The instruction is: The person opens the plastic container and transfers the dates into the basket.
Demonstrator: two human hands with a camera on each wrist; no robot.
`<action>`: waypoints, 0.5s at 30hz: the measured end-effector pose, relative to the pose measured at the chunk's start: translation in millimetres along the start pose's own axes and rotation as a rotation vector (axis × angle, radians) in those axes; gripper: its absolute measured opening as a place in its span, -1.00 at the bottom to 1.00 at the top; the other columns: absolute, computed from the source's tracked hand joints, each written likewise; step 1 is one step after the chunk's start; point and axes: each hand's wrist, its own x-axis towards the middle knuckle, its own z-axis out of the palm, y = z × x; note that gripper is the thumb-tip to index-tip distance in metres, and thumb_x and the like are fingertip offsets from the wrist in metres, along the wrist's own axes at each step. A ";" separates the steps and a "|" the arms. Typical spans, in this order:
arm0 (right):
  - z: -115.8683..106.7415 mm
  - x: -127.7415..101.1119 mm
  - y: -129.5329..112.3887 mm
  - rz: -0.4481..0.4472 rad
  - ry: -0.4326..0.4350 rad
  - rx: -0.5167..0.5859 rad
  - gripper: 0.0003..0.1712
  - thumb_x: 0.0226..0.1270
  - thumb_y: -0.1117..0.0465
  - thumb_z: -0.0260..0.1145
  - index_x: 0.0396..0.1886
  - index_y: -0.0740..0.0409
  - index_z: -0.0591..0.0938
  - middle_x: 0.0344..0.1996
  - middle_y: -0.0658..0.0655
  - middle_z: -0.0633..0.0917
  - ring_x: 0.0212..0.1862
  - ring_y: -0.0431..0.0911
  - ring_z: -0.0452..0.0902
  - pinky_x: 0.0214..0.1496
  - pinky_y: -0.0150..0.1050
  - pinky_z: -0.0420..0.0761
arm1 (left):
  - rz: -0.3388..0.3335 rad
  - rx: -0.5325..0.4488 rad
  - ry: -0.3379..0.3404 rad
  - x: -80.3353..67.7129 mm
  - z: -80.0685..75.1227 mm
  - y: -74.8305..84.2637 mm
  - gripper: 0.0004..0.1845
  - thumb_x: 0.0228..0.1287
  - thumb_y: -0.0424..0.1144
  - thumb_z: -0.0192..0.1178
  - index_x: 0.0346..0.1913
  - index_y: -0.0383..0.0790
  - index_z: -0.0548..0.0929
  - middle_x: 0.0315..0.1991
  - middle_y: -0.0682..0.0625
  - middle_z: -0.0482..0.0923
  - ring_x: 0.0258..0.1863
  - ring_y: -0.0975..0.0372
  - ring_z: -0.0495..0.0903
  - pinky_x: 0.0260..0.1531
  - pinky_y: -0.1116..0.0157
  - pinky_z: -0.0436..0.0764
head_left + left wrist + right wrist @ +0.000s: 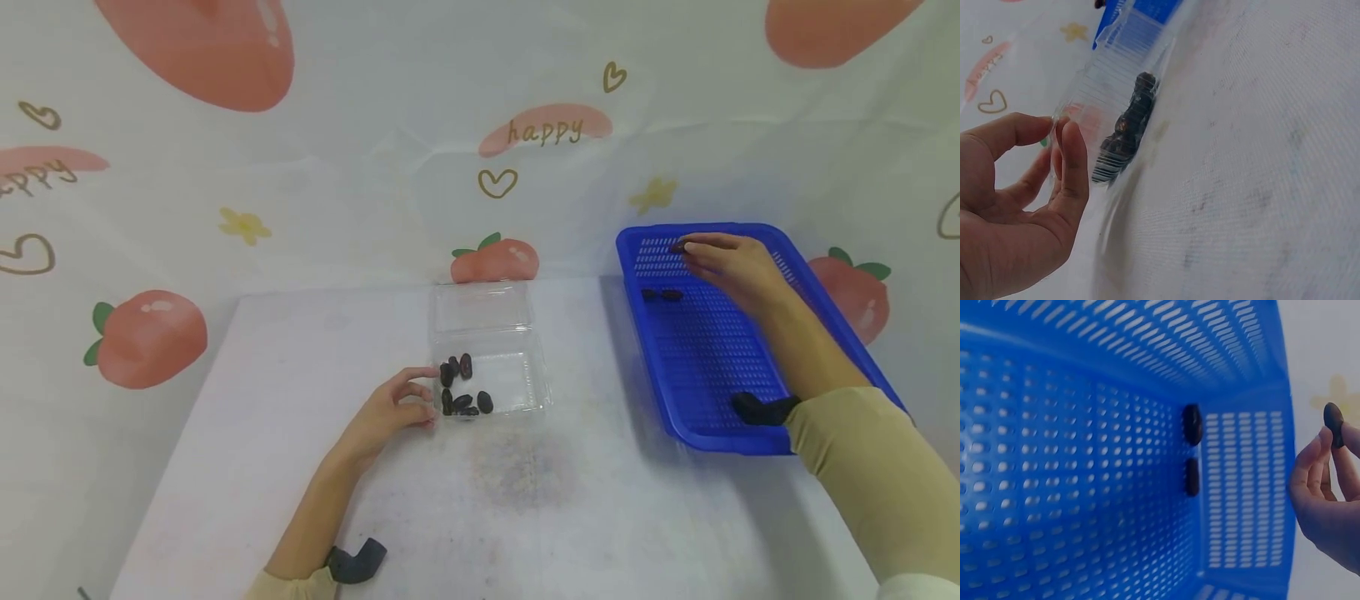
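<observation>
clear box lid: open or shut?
Open. The lid lies flipped back behind the box, and the dark pieces inside sit uncovered.

Bare tabletop point(315, 333) is found left of the clear container point(517, 392) and in front of it. A narrow open strip is left between that container and the blue basket point(705, 375). The container's raised lid point(482, 307) stands behind it, and the basket's walls bound the right side.
</observation>
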 end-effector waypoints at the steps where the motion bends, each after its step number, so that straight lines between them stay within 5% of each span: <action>1: -3.2 0.0 1.5 0.007 0.004 0.010 -0.79 0.36 0.27 0.34 -0.05 0.14 0.73 -0.16 -0.03 0.73 -0.08 -0.23 0.65 -0.06 -0.43 0.64 | 0.002 0.000 -0.003 -0.1 0.2 0.1 -0.36 0.20 -0.54 0.22 0.37 -0.27 0.39 -0.13 -0.12 0.40 -0.29 0.12 0.64 -0.14 0.11 0.71; 15: -40.2 2.6 22.4 0.063 -0.024 0.117 -0.70 0.47 0.40 0.15 -0.24 0.07 0.78 -0.28 -0.02 0.77 -0.17 -0.24 0.71 -0.10 -0.40 0.67 | 0.005 0.009 -0.007 0.2 -0.2 -3.1 -0.36 0.21 -0.53 0.25 0.37 -0.23 0.40 -0.11 -0.14 0.40 -0.30 0.13 0.64 -0.14 0.14 0.70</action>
